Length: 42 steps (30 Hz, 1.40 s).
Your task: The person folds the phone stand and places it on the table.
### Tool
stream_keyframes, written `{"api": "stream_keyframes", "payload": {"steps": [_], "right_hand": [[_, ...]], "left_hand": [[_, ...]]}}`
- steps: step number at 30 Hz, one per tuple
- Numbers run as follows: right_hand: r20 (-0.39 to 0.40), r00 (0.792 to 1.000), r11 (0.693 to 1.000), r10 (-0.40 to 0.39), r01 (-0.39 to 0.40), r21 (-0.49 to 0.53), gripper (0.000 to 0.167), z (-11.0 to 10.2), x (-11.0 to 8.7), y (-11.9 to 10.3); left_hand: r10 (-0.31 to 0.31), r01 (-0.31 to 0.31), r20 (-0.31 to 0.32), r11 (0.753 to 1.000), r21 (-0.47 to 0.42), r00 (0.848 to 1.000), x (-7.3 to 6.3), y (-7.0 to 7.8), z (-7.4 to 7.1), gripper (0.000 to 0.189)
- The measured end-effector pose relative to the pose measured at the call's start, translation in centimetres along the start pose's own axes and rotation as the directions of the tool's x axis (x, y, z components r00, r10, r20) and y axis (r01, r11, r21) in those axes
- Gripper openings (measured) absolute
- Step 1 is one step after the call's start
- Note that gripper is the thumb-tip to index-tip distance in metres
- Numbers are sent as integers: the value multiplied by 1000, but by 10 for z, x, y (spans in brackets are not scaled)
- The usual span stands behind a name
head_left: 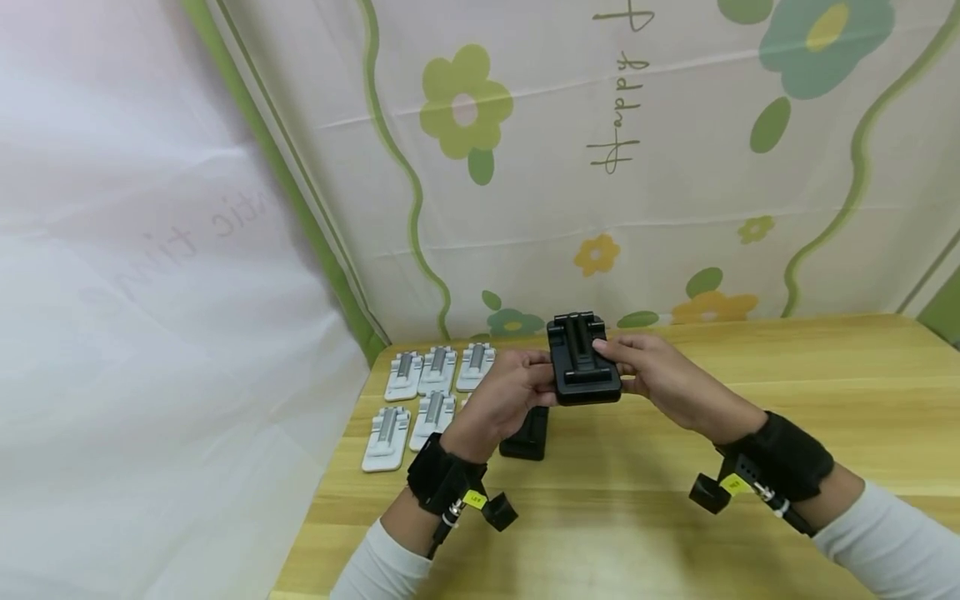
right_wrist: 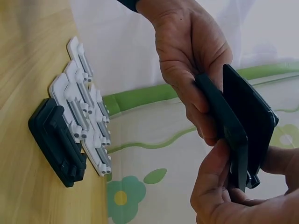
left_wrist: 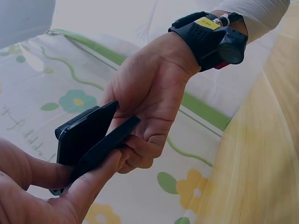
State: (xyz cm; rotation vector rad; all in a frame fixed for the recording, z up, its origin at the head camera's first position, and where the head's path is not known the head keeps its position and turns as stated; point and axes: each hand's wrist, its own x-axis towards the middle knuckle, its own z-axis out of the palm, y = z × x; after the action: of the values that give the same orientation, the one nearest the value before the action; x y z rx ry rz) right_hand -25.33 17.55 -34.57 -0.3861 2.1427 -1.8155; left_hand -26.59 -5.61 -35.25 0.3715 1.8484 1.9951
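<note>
Both hands hold a black folding phone stand (head_left: 587, 392) up above the table. My left hand (head_left: 512, 396) grips its left side, and my right hand (head_left: 660, 379) grips the right, its thumb lying on the front face. In the left wrist view the two plates of the phone stand (left_wrist: 96, 135) spread apart in a narrow V, with the left hand (left_wrist: 51, 196) pinching near where they meet. From the right wrist view, the right hand (right_wrist: 252, 200) holds the lower end of the stand (right_wrist: 233, 130) while the left hand's fingers (right_wrist: 203, 102) lie against one plate.
Several white folding phone stands (head_left: 387, 437) lie in rows at the table's left back. Another black phone stand (head_left: 528, 437) lies beside them, partly behind the left hand. A flowered curtain (head_left: 540, 208) hangs behind the wooden table (head_left: 750, 533), and white cloth covers the left side.
</note>
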Motion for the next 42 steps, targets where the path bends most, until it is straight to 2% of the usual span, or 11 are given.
{"api": "stream_keyframes", "payload": {"steps": [9, 17, 24, 32, 35, 37, 38, 39, 40, 42], "right_hand": [[-17, 1000, 1000, 12, -12, 4, 50, 1, 1, 4], [-34, 999, 1000, 13, -13, 12, 49, 2, 2, 6], [-15, 1000, 1000, 13, -13, 14, 42, 2, 1, 7], [-32, 999, 1000, 17, -18, -12, 34, 2, 0, 11], [-34, 999, 1000, 13, -14, -16, 33, 2, 0, 13], [-41, 999, 1000, 10, -11, -24, 34, 2, -1, 13], [-48, 999, 1000, 8, -9, -28, 35, 2, -2, 13], [-54, 999, 999, 6, -7, -32, 35, 1, -3, 13], [-59, 998, 999, 1, -3, -34, 36, 1, -3, 13], [-63, 998, 1000, -6, 4, -29, 35, 1, -4, 13]], "left_hand": [[-32, 32, 3, 999, -20, 999, 1, -3, -1, 27], [-52, 55, 21, 989, -138, 998, 2, -1, -4, 36], [-62, 62, 1, 998, -10, 998, 2, -1, -1, 35], [-78, 78, -2, 997, 22, 997, 3, -4, 1, 36], [-90, 93, -40, 993, 77, 995, 5, -4, 2, 36], [-70, 84, -86, 981, 173, 994, 5, -2, 6, 37], [-52, 77, -108, 967, 244, 993, 5, -1, 8, 38], [-26, 68, -130, 941, 331, 991, 5, -1, 10, 41], [7, 53, -140, 904, 425, 990, 4, 0, 12, 46], [57, 24, -132, 843, 538, 990, 4, 1, 17, 52]]}}
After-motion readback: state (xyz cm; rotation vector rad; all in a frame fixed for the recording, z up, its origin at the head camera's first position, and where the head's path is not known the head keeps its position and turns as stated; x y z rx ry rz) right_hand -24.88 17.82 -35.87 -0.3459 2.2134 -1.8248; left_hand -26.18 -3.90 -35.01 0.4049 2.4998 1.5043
